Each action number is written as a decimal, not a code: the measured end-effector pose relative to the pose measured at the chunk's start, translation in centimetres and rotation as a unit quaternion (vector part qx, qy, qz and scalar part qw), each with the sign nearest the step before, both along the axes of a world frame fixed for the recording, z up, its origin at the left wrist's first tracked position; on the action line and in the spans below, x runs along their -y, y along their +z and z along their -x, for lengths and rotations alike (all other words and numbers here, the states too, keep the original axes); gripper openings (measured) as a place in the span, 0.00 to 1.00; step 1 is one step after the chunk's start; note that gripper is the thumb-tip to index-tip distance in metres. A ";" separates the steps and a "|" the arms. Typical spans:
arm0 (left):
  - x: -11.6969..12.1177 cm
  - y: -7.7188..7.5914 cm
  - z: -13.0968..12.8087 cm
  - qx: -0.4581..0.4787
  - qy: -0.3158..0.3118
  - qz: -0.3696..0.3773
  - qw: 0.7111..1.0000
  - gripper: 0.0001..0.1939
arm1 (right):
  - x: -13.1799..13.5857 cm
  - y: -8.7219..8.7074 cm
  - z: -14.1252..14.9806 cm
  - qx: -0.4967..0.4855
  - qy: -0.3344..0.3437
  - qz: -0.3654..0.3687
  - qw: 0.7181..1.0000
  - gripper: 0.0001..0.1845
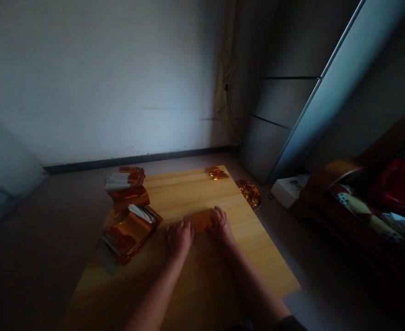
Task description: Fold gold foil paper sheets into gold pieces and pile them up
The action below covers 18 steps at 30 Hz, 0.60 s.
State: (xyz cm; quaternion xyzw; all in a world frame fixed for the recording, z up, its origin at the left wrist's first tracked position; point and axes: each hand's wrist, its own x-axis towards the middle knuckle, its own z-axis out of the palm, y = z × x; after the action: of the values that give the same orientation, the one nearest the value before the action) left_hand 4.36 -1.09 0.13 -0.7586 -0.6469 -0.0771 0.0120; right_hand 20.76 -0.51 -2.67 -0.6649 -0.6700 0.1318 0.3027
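In a dim room, beneath a pale wall [102,82], a light wooden desk [185,193] is set out on the floor [40,220], with a wooden-framed sofa [321,184] heaped with red cloth [398,184] placed off to the right beside a white box [289,191]. Along the desk's left edge, stacks of orange metallic foil [128,234] are piled, with white strips [117,181] tucked among them, apparently so that the middle of the desk is left free for handling. Crumpled foil scraps [216,173] are gathered at the far edge, and a further foil heap [249,193] lies on the floor beyond. At the centre, a folded orange foil piece [202,220] is positioned between the left grip [179,238] and the right grip [220,225]. The grips are held apart, one at each end of the piece, and each is curled down onto it, seemingly to keep it flat against the wood; whether it is actually clamped cannot be told.
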 end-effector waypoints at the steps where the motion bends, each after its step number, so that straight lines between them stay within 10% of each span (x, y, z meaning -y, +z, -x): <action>1: 0.0 0.0 0.0 -0.001 0.000 0.001 1.000 0.19 | -0.1 -0.2 -0.3 -0.009 0.001 -0.002 1.000 0.34; 18: -0.3 0.5 0.0 0.021 0.012 -0.022 0.999 0.21 | -1.3 -3.2 -2.1 -0.071 0.048 -0.110 0.990 0.22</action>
State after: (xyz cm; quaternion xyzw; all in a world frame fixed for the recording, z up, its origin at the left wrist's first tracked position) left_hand 4.34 -0.74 0.63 -0.7487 -0.6541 -0.1069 0.0157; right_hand 22.82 0.78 -5.89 -0.5837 -0.6885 0.1181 0.4140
